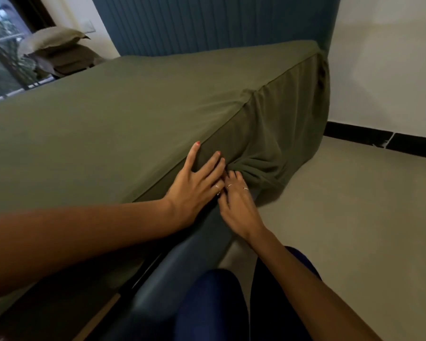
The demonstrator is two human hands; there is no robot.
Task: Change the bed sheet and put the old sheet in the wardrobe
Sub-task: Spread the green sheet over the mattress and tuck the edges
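An olive-green bed sheet (123,112) covers the mattress and hangs down its near side in loose folds toward the floor. My left hand (197,183) lies with straight fingers on the sheet at the mattress's side edge, thumb on top. My right hand (236,198) is just beside it, lower down, its fingers curled into a bunch of the green sheet where the cloth gathers against the blue bed frame (182,262). My fingertips are hidden in the folds.
A blue ribbed headboard (207,23) stands at the far end. Stacked pillows (57,48) sit beyond the bed by a window at the left. Pale floor (342,217) runs along the right, bounded by a white wall with a black skirting. My blue-clad legs are at the bottom.
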